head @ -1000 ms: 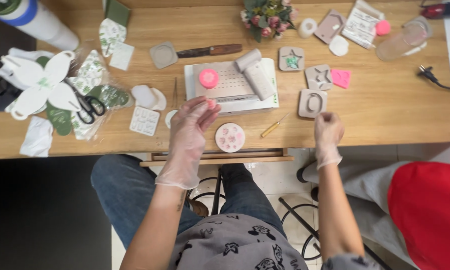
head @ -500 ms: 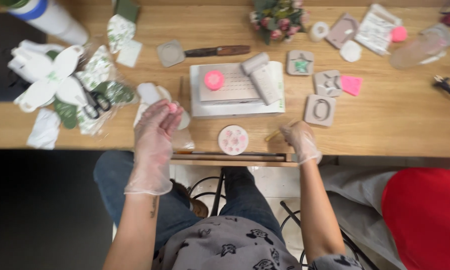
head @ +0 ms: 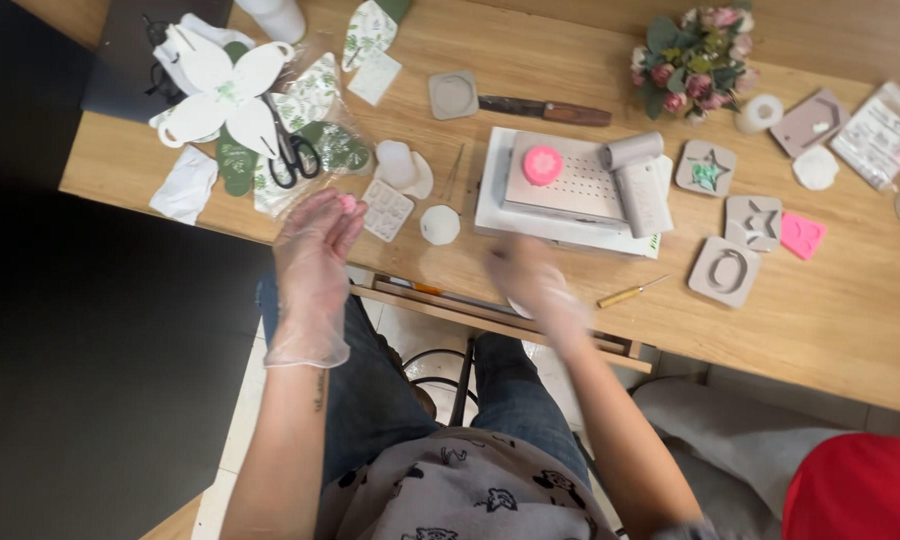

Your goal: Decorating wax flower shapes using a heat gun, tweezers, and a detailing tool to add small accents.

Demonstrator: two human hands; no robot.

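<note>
My left hand [head: 315,255] wears a clear glove and hovers over the table's near edge. A small pink lump [head: 347,203] sits at its fingertips, close to a white square mould [head: 385,210]. My right hand [head: 532,282], also gloved, is blurred by motion. It lies over the near edge of the wooden table [head: 850,320] and covers most of a round pale disc [head: 518,308]. Whether it grips the disc cannot be told. Behind the right hand stands a white board with a grey perforated plate [head: 582,190], a pink round piece [head: 542,165] and a grey roller [head: 635,165].
Scissors [head: 290,155] lie on white and green paper cutouts [head: 220,90] at the left. A knife [head: 545,108], several grey moulds [head: 725,272], a pink mould [head: 801,235], a small gold tool [head: 630,293] and a flower bunch [head: 695,45] are also there. Red cloth [head: 860,490] shows lower right.
My left hand has drawn left and back with the pink lump. My right hand has swept left along the table edge onto the round disc. The camera view has tilted.
</note>
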